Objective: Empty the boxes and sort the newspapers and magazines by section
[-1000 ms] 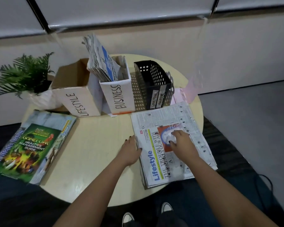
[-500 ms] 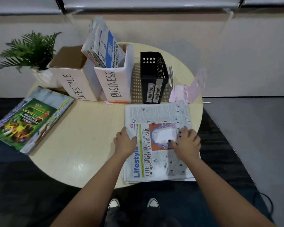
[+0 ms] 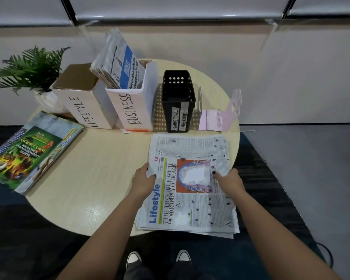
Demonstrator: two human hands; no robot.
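Observation:
A stack of Lifestyle newspapers (image 3: 190, 199) lies flat at the table's near right, overhanging the front edge. My left hand (image 3: 144, 181) grips its left edge with the thumb on top. At the right edge my right hand (image 3: 228, 182) holds the stack, one dark-nailed finger on the page. Behind stand three containers in a row: an open LIFESTYLE box (image 3: 83, 106) showing nothing inside, a BUSINESS box (image 3: 133, 110) stuffed with folded newspapers (image 3: 119, 63), and a black perforated basket (image 3: 178, 93) labelled GAMEFOWL MAGAZINE.
A pile of magazines (image 3: 28, 154) with a green cover on top hangs over the round table's (image 3: 93, 178) left edge. A potted fern (image 3: 30, 67) stands at the back left, and a pink bookend (image 3: 222, 118) sits right of the basket. My shoes show below the table.
Both hands slid outward from the top of the Lifestyle stack to its left and right edges. The stack now lies squarer to me.

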